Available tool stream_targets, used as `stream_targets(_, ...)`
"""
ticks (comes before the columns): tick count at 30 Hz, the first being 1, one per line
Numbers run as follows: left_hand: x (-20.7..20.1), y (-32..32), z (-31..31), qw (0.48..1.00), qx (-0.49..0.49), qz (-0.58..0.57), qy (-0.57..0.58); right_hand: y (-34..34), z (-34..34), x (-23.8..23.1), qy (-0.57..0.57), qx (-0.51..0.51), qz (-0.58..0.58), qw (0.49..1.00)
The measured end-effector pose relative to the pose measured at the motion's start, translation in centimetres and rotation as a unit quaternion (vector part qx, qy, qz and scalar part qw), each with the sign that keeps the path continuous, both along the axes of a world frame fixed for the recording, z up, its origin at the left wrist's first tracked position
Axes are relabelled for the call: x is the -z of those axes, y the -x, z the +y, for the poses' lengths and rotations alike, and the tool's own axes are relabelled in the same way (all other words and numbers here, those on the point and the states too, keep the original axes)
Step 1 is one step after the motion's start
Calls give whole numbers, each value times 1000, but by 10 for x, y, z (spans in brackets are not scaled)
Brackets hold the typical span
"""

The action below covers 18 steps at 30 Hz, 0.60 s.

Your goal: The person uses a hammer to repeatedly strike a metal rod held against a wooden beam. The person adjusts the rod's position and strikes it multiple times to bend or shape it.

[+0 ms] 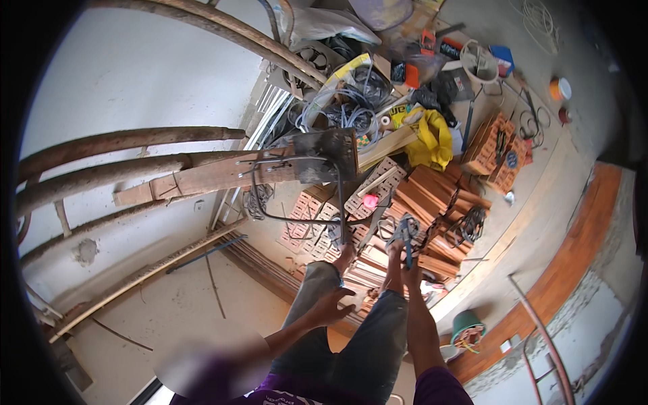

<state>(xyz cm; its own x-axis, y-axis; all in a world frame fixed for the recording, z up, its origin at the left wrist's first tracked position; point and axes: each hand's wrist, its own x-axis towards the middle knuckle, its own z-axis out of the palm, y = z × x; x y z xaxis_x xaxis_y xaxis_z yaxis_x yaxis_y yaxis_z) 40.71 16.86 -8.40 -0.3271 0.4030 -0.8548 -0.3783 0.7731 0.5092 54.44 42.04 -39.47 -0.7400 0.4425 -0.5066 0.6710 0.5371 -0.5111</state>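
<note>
I look down on my own legs in grey trousers, with bare feet on a pile of hollow clay bricks (317,223). My left hand (333,305) lies against my left knee, its fingers loosely apart, and I see nothing in it. My right hand (410,273) reaches down past my right knee and is closed on a thin blue-handled tool (408,244). The tool's tip points at a small coil of wire (403,228) by my right foot. A dark metal plate on bent rod legs (325,154) stands just beyond my feet.
Rough wooden poles (128,142) and a plank (202,177) cross the left side against a white wall. Tangled cables (347,101), a yellow cloth (433,138), more brick stacks (493,145) and a white bucket (478,62) lie farther off. A green bucket (468,328) stands at lower right.
</note>
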Motion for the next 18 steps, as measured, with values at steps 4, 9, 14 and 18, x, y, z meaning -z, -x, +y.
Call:
stream_targets(4,-149,69,54,862,-2,-188,-472,0,-21,-47,16,34,83,996)
stream_targets(9,-226,52,84,618,42,-292,-729,72,-1,-95,23,86,7,996)
stream_targets(14,-252,63,114,607,-370,-211,-671,146,19,-77,31,108,-2,994)
stream_targets(18,-275,55,144,543,-402,-246,-695,137,81,-45,8,89,73,993)
